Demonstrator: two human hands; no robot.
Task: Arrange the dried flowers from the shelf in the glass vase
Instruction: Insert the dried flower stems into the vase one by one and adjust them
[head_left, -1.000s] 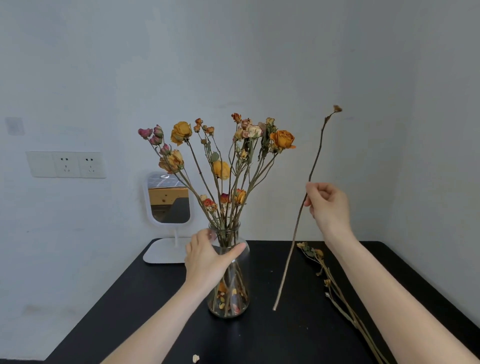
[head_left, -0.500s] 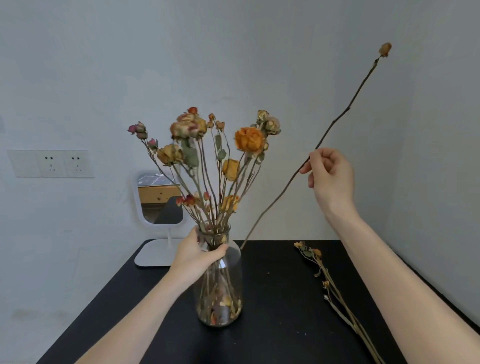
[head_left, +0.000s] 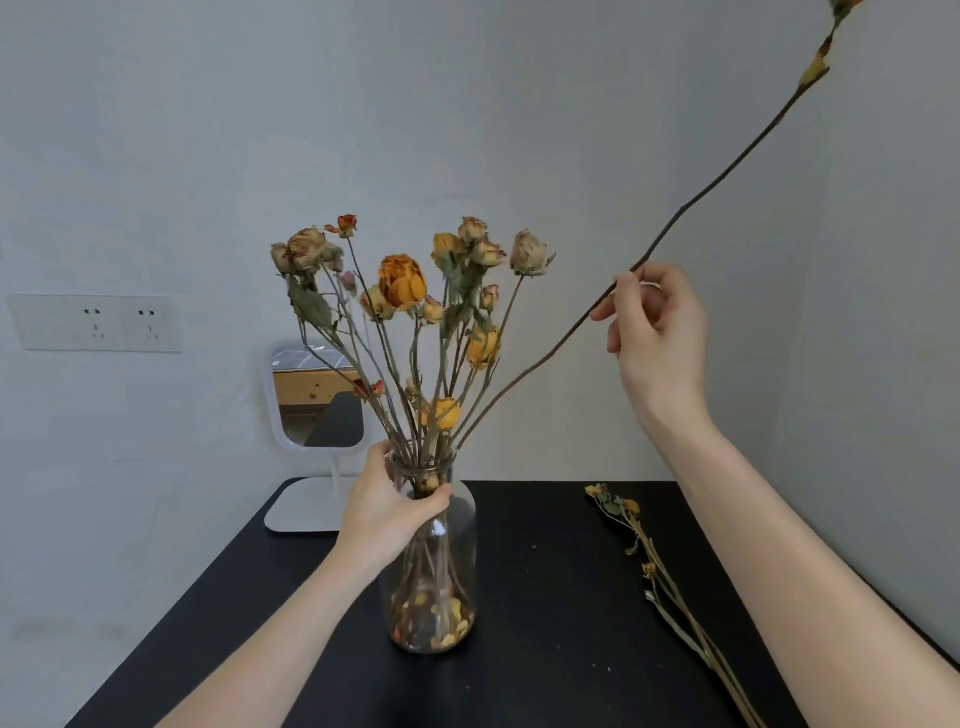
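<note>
A clear glass vase (head_left: 451, 566) stands on the black table (head_left: 545, 649) and holds several dried roses (head_left: 402, 283) in orange, yellow and pale pink. My left hand (head_left: 387, 512) grips the vase's neck. My right hand (head_left: 657, 332) pinches a long, thin dried stem (head_left: 540, 361) at mid-length. The stem slants from the vase's mouth up to the top right, where its small bud (head_left: 815, 73) nears the frame's corner. Its lower end sits at the vase's rim among the other stems.
More dried flower stems (head_left: 654, 577) lie on the table to the right, under my right forearm. A small white standing mirror (head_left: 317, 400) is behind the vase at the left. A double wall socket (head_left: 96, 323) is on the left wall. Walls close in behind and right.
My right hand lifted the long stem off the table, tilted it and brought its lower end to the vase's mouth. My left hand shifted up to the vase's neck and turned the bouquet.
</note>
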